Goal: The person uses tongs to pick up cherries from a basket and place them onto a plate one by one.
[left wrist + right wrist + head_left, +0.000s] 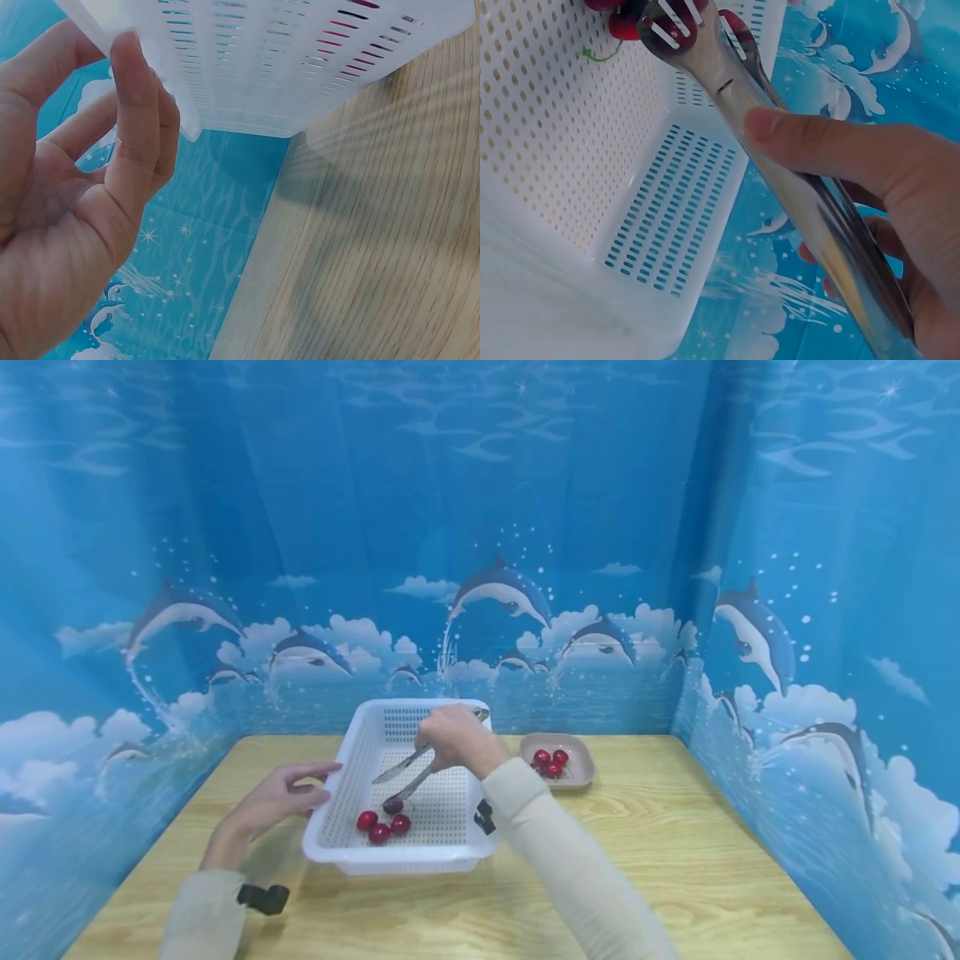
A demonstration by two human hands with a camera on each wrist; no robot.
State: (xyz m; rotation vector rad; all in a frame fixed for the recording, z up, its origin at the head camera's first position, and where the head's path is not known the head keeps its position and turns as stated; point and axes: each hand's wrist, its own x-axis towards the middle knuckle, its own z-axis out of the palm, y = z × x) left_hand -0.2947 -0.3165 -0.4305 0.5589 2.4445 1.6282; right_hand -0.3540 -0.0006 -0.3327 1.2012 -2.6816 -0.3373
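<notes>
Your right hand [457,739] held a pair of metal tongs [810,217] over the one o'clock part of the white basket [397,853], fingers and thumb round the arms. The tongs pointed down toward seven o'clock, their arms apart, with the lower tip at a dark cherry [393,806]; you could not tell whether they gripped it. Just beside that fruit, in the basket's seven o'clock area, lay three red cherries [379,834], close together. At nine o'clock, your left hand [273,797] had the basket's rim between its bent fingers and thumb. Near the basket, at three o'clock, a small pinkish dish [583,768] held a little heap of cherries [560,757]. Basket and dish stood on a wooden worktop [675,827], with a blue dolphin curtain [600,485] hanging from nine through twelve to three o'clock.
</notes>
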